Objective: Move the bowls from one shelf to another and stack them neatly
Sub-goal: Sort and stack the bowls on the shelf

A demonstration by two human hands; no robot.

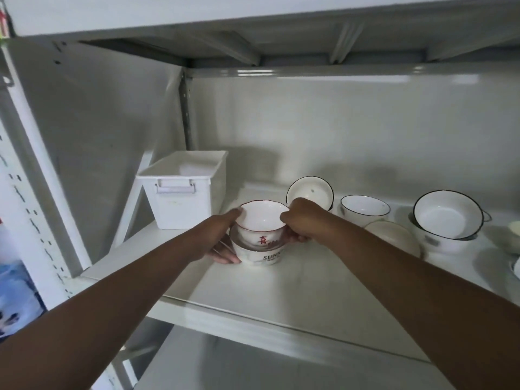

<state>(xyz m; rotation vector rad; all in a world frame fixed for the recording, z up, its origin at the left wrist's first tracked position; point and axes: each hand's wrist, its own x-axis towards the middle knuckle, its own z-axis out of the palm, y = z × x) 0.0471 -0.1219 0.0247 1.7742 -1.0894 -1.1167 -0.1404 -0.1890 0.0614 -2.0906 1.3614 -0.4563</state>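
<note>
Both hands — left hand (222, 237) and right hand (302, 220) — clamp their fingers on the red-rimmed white ceramic bowl (263, 220), nested in the grey-printed white bowl (260, 256) on the white metal shelf (281, 288).

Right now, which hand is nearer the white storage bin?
Left. The left hand grips the stacked bowls just right of the bin; the right hand holds the stack's far side.

Two forearms enter the view, one from 7 o'clock and one from 5 o'clock. Both are bare to the frame edge: no sleeves, gloves, watch or rings show. The left hand (218, 235) and right hand (302, 219) are bare.
</note>
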